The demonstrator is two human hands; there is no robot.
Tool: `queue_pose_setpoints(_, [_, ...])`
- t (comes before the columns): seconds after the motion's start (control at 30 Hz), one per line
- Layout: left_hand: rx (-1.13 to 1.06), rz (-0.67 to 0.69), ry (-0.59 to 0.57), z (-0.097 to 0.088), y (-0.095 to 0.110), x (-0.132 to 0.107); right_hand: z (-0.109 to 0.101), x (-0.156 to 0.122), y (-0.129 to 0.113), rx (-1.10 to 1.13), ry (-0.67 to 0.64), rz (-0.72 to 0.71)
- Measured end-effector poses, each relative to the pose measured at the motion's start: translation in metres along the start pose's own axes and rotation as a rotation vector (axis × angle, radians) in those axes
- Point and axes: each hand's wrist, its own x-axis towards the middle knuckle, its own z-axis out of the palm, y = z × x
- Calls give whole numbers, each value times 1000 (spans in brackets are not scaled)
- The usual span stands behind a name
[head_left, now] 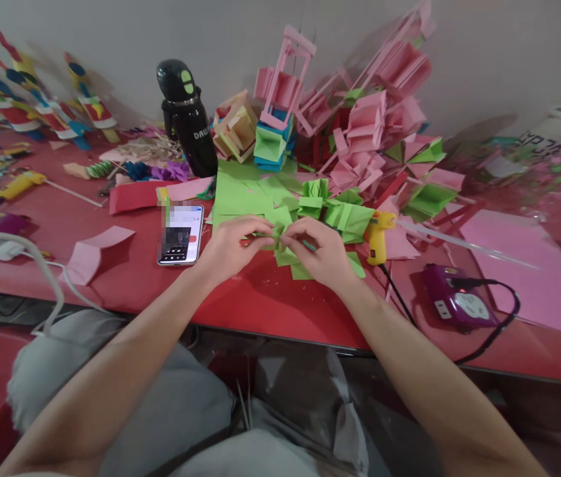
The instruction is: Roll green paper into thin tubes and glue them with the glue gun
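Note:
Both my hands meet over the red table, pinching a small piece of green paper [279, 222] between their fingertips. My left hand [235, 248] is closed on its left side, thumb against fingers. My right hand [320, 250] grips the right side the same way. Behind them lies a flat green sheet [233, 182] with cut green pieces on it. Folded green paper shapes [347, 218] sit just beyond my right hand, and more green pieces [303, 270] lie under it. Part of the held paper is hidden by my fingers.
A phone [181, 235] lies left of my hands, with a black bottle [188, 119] behind it. A yellow glue gun [378, 238] and a purple power strip [459, 298] are at right. Pink paper models [369, 122] pile up at the back. Pink sheets [533, 265] lie far right.

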Motion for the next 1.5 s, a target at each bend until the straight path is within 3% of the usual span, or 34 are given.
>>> queue_pose_setpoints(0.17, [24,-1,62,-4,1,1,-2,0,-1,-6,30,-8])
queue_pose_setpoints(0.87, [81,29,113,-4,-1,0,0,1,-2,-57,68,-107])
queue_pose_setpoints(1.27, [-56,-133,120,-3,-3,1,-3,2,1,-83,119,-110])
queue_pose_setpoints(1.5, [-265,-271,62,-3,1,3,1,-3,2,45,102,41])
